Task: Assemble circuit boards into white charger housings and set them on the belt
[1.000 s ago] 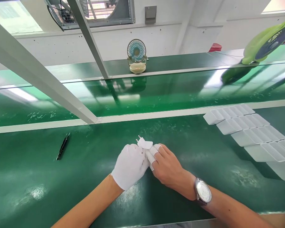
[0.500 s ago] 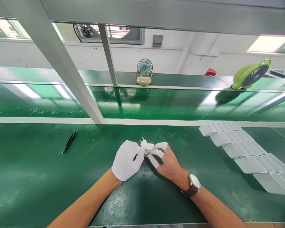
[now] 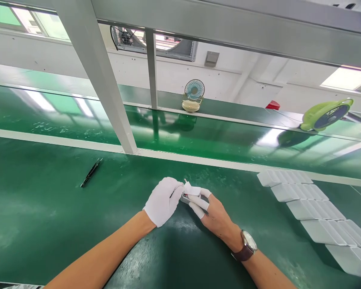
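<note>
A small white plug adapter (image 3: 193, 190) is held above the green bench, a prong pointing up and away from me. Below its white part is a grey open-edged casing (image 3: 185, 198), with small parts showing inside. My right hand (image 3: 215, 212), with white finger cots and a wristwatch, has its fingers closed around the adapter's right side. My left hand (image 3: 163, 202), in a white glove, pinches at the adapter's left edge; its fingertips partly cover that edge. Black tweezers (image 3: 91, 173) lie on the bench, left of my left hand.
White divided trays (image 3: 308, 208) stand in an overlapping row at the right. A metal post (image 3: 108, 92) rises from the bench's back rail (image 3: 198, 161). Beyond it are a small beige fan (image 3: 192, 96) and a green fan (image 3: 325, 115).
My view has tilted and shifted. The adapter has turned slightly between my hands, so one prong now shows instead of two and more of the grey casing's inside is visible.
</note>
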`<act>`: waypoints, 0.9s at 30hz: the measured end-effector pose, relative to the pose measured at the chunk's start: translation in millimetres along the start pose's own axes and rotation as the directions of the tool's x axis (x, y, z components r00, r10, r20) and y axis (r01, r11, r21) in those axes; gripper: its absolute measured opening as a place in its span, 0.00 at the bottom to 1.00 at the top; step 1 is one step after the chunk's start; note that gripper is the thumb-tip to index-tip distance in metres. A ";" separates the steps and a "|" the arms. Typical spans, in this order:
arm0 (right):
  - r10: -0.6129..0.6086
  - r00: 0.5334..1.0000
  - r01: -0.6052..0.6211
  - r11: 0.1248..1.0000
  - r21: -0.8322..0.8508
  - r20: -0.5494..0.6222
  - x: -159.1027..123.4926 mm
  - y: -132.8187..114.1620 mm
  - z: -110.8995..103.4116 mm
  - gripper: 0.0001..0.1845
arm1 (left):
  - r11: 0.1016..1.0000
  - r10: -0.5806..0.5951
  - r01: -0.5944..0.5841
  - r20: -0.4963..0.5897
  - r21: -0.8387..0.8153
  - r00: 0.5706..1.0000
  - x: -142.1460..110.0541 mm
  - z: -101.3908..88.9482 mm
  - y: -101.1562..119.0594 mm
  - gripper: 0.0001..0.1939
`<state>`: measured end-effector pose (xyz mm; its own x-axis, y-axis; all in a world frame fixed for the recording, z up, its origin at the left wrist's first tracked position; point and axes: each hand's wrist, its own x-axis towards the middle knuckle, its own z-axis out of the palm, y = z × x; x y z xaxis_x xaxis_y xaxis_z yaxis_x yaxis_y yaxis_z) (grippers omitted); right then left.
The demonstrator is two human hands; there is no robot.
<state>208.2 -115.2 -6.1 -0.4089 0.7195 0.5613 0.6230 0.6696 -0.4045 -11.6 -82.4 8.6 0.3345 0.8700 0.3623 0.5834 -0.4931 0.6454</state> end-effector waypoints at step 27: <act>0.148 0.989 -0.147 0.983 0.109 -0.003 -2.5 2.4 5.4 0.22 | 0.995 -0.031 0.041 0.117 -0.086 0.993 4.2 6.4 -2.7 0.15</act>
<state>207.2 -114.3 -12.4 -0.3102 0.8104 0.4970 0.5997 0.5725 -0.5591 -7.0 -77.4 4.1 0.4007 0.8782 0.2610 0.5308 -0.4547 0.7152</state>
